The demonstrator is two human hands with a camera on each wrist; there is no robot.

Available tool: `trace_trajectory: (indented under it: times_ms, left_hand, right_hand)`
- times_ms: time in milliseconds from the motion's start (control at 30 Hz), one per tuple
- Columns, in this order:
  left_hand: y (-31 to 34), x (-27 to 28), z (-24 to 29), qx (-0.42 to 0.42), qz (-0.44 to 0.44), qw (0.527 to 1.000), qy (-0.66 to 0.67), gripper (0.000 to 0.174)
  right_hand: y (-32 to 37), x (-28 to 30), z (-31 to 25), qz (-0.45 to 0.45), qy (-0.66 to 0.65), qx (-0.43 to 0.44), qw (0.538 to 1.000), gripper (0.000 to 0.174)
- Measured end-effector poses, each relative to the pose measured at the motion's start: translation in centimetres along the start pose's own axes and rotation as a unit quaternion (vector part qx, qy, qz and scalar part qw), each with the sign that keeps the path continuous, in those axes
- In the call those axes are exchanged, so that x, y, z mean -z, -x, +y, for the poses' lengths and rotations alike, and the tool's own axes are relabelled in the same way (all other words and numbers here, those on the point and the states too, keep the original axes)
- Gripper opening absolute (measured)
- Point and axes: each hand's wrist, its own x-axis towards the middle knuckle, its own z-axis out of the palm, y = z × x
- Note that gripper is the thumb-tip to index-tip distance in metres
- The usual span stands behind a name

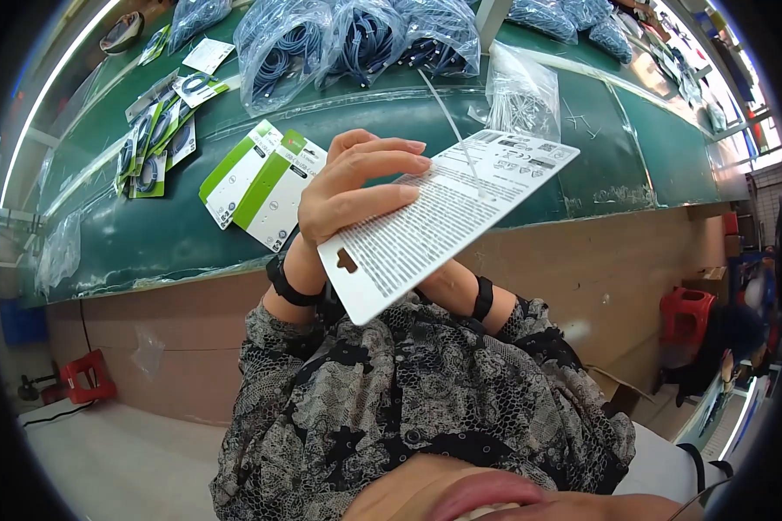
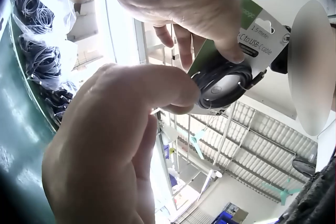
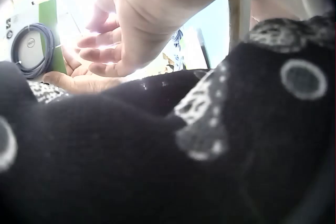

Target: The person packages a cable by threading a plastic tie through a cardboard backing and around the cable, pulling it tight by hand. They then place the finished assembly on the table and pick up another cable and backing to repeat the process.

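Note:
My left hand (image 1: 365, 187) holds a packaging card (image 1: 443, 213) tilted, fingers across its printed back and thumb on the front. On that front, a coiled dark USB-C cable (image 2: 223, 85) lies against the green and white print, shown in the left wrist view. A thin white plastic tie (image 1: 452, 117) sticks out of the card's back. Behind the card in the head view, my right hand (image 2: 115, 134) has its bent index finger and thumb close to the coil's edge. I cannot tell what they pinch. In the right wrist view, other right-hand fingers (image 3: 102, 53) are loosely bent.
Two green and white cards (image 1: 265, 187) lie on the green bench (image 1: 321, 117). Carded cables (image 1: 161, 130) are heaped at the left. Bags of coiled cables (image 1: 356, 43) line the back. A bag of white ties (image 1: 523, 91) stands right, loose ties (image 1: 579, 120) beside it.

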Motion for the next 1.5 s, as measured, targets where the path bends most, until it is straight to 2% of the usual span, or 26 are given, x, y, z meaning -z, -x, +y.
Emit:
trace_trajectory:
  times_ms: [233,367,633,733,833,867,933,967,1000,1033,1067,1100,1133,1167,1233,1267,1300,1367,1400,1500]
  left_hand:
    - [-0.2,-0.2,0.6,-0.041,-0.017,0.997,-0.059,0.037]
    - [-0.3,-0.8,1.1,-0.022,0.017,0.997,-0.068,0.034]
    - [-0.2,-0.6,1.1,-0.023,0.02,0.997,-0.067,0.031]
    - [-0.2,-0.3,0.9,-0.035,-0.011,0.995,-0.091,0.035]
    - [0.1,0.1,-0.1,-0.038,-0.033,0.995,-0.087,0.039]
    - [0.5,0.2,-0.7,-0.036,-0.038,0.996,-0.072,0.04]
    - [1.5,-0.2,-1.1,-0.033,-0.044,0.997,-0.055,0.04]
    - [2.3,-1.0,-1.2,0.064,0.016,0.998,0.019,0.036]
    - [3.0,-1.9,-1.2,0.162,0.075,0.98,0.093,0.033]
    - [3.7,-2.7,-1.3,0.257,0.132,0.943,0.166,0.029]
    - [4.2,-3.3,-1.5,0.259,0.129,0.942,0.168,0.029]
    - [4.6,-3.9,-1.8,0.304,0.181,0.908,0.224,0.032]
    - [4.9,-4.4,-2.1,0.347,0.232,0.866,0.277,0.034]
    - [4.9,-4.7,-2.3,0.387,0.282,0.815,0.326,0.036]
    - [4.5,-5.3,-2.4,0.383,0.287,0.804,0.352,0.037]
    - [4.3,-5.6,-2.4,0.379,0.295,0.792,0.377,0.038]
    - [4.1,-5.7,-2.3,0.375,0.303,0.779,0.401,0.039]
    - [3.6,-5.9,-2.0,0.369,0.318,0.784,0.384,0.039]
    - [3.3,-5.9,-1.8,0.363,0.332,0.789,0.368,0.038]
    - [3.4,-5.9,-1.8,0.359,0.344,0.806,0.322,0.037]
  right_hand:
    - [0.8,0.3,0.1,-0.002,0.007,-0.006,1.0,0.05]
    - [1.4,0.3,0.1,-0.009,0.012,-0.007,1.0,0.048]
    - [4.8,0.1,-0.5,-0.025,0.022,-0.012,0.999,0.045]
    - [4.9,-0.1,-0.7,-0.029,0.026,-0.013,0.999,0.045]
    - [4.7,-1.3,-1.5,-0.121,0.152,0.108,0.975,0.025]
    - [4.7,-2.1,-2.0,-0.122,0.151,0.109,0.975,0.025]
    - [5.0,-4.5,-3.1,-0.1,0.28,0.219,0.929,0.015]
    - [5.0,-5.6,-3.5,-0.087,0.341,0.273,0.895,0.011]
    - [4.8,-6.5,-3.6,-0.086,0.34,0.275,0.895,0.011]
    - [4.6,-7.3,-3.7,-0.061,0.417,0.308,0.853,0.009]
    - [4.4,-8.0,-3.7,-0.035,0.491,0.338,0.802,0.007]
    - [4.0,-8.6,-3.8,-0.01,0.559,0.365,0.744,0.006]
    - [3.6,-9.0,-3.9,-0.008,0.559,0.368,0.743,0.006]
    - [3.2,-9.4,-4.1,0.016,0.588,0.383,0.712,0.004]
    - [2.3,-9.9,-4.4,0.064,0.642,0.409,0.646,0.004]
    - [2.1,-10.0,-4.6,0.064,0.642,0.409,0.646,0.004]
    - [1.8,-10.0,-4.7,0.079,0.683,0.416,0.595,0.005]
    - [1.3,-10.1,-5.1,0.105,0.756,0.424,0.487,0.008]
    - [1.1,-10.2,-5.3,0.105,0.757,0.423,0.487,0.008]
    - [0.8,-10.5,-5.7,0.1,0.847,0.451,0.263,0.009]
